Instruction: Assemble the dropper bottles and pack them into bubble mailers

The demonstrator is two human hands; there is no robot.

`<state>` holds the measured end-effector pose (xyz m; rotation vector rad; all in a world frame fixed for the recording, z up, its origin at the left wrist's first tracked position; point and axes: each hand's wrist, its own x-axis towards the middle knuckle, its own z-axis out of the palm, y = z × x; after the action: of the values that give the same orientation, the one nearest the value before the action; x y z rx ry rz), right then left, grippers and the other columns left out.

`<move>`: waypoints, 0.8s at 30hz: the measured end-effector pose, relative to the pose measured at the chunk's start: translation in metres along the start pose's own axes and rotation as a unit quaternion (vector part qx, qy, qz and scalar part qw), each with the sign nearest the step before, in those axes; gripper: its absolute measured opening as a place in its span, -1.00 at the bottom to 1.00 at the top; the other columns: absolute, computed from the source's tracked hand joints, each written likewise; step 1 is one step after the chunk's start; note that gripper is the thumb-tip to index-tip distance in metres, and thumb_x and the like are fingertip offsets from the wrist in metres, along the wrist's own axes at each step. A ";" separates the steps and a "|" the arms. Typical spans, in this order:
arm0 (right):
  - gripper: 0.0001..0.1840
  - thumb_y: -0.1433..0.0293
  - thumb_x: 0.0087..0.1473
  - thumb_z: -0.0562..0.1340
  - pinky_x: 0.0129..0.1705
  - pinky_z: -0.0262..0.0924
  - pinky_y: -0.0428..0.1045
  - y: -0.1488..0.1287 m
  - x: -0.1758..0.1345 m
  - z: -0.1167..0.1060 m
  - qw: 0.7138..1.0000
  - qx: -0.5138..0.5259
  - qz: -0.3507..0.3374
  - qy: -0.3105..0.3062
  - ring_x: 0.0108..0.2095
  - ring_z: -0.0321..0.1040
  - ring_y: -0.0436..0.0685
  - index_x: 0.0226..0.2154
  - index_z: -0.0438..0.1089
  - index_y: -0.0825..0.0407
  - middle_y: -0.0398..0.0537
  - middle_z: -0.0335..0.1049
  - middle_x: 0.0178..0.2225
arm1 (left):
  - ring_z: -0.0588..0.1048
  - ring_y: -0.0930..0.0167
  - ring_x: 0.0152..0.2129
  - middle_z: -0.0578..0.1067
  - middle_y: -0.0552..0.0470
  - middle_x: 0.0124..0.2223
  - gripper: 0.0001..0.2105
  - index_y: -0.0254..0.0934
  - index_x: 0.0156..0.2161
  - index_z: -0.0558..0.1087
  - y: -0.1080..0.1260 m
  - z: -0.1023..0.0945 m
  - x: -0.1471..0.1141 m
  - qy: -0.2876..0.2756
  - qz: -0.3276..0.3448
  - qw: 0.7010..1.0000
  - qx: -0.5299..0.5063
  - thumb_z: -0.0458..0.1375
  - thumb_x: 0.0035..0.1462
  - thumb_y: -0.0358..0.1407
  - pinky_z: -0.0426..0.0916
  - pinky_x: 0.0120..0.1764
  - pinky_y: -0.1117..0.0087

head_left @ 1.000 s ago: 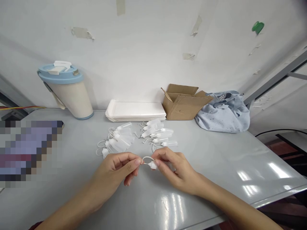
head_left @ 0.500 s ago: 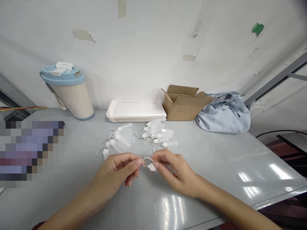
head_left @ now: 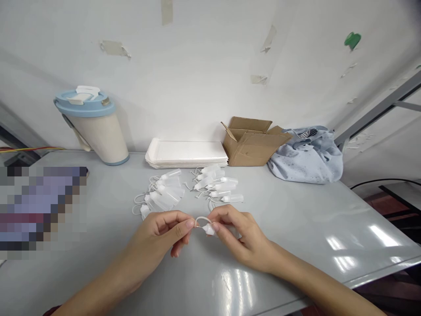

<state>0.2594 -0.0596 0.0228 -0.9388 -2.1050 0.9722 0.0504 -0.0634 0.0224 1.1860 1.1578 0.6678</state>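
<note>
My right hand [head_left: 242, 235] is closed around a small translucent needle-tip bottle [head_left: 208, 229], its white neck and thin metal needle pointing left. A pale cap strap [head_left: 203, 217] arches from the bottle's neck over the needle. My left hand [head_left: 166, 232] pinches the far end of that strap between thumb and index finger, right at the needle's tip; the cap itself is hidden by the fingertips. Beyond the hands lie two groups of similar bottles, a left group [head_left: 168, 196] fanned out with looped straps and a right group [head_left: 215, 180] with straps hanging loose.
Against the wall stand a cream tumbler with a blue lid [head_left: 98, 127], a stack of white sleeves [head_left: 187, 151], an open cardboard box [head_left: 255, 147] and a bundled light-blue cloth [head_left: 309, 158]. A pixelated area [head_left: 36, 210] covers something at the left of the grey table [head_left: 296, 228].
</note>
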 end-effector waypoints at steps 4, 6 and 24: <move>-0.88 0.43 0.23 0.05 -0.46 0.14 -0.09 0.001 0.001 0.000 1.000 -0.008 -0.001 0.000 -0.46 0.29 0.01 -0.19 0.25 0.07 -0.10 0.39 -0.44 | 0.25 0.53 -0.64 0.31 0.20 -0.57 -0.68 -0.24 -0.51 0.42 -0.001 0.000 0.000 0.002 0.007 1.000 -0.002 0.14 0.11 -0.04 0.20 -0.45 0.47; -0.87 0.43 0.24 0.05 -0.44 0.15 -0.08 0.002 0.000 0.001 1.000 -0.005 -0.003 -0.001 -0.45 0.30 0.01 -0.18 0.25 0.08 -0.10 0.40 -0.43 | 0.25 0.52 -0.64 0.31 0.20 -0.57 -0.68 -0.24 -0.50 0.43 -0.001 0.000 0.000 0.001 0.006 1.000 0.000 0.14 0.11 -0.04 0.20 -0.45 0.47; -0.89 0.43 0.24 0.04 -0.42 0.16 -0.07 0.000 0.000 0.002 1.000 -0.002 0.015 0.000 -0.43 0.32 0.03 -0.18 0.21 0.06 -0.10 0.39 -0.42 | 0.28 0.53 -0.64 0.32 0.20 -0.56 -0.71 -0.24 -0.46 0.46 -0.002 0.001 0.000 0.014 0.020 0.998 0.061 0.11 0.12 -0.07 0.21 -0.49 0.50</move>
<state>0.2573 -0.0602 0.0216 -0.9760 -2.0995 0.9835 0.0507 -0.0641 0.0204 1.3096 1.2150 0.6540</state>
